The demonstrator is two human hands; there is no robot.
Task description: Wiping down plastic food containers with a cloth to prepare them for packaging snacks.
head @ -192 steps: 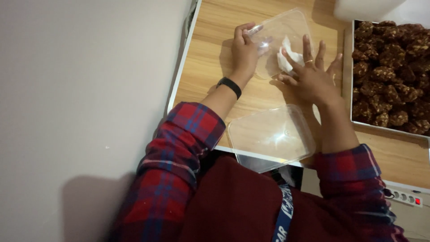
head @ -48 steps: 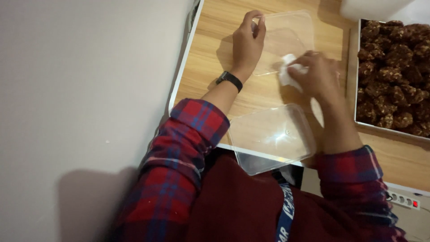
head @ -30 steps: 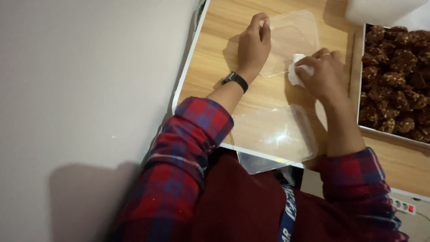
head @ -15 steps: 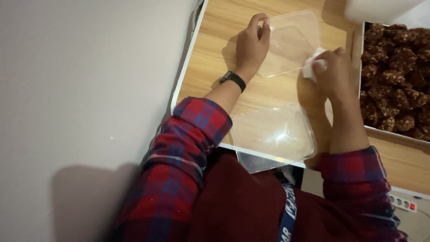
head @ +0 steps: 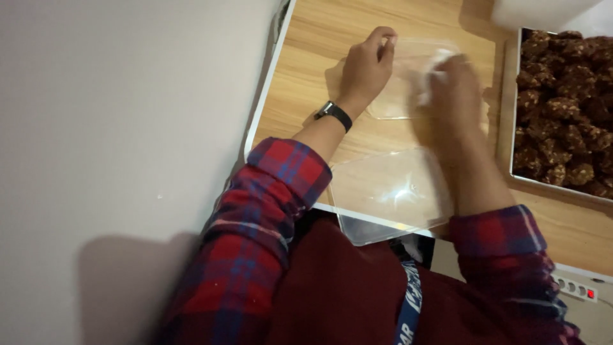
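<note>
Clear plastic lid [head: 399,83]: flat, rounded rectangle, transparent, lying on the wooden counter [head: 306,83] at the far side.

Clear plastic container [head: 389,195]: shallow, rounded rectangle, transparent, at the counter's near edge, partly overhanging it.

Metal tray [head: 507,115]: rectangular, silver rim, at the right, filled with dark brown clustered cookies [head: 562,102].

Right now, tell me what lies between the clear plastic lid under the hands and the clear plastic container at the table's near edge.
Bare wooden tabletop, in the head view.
</note>
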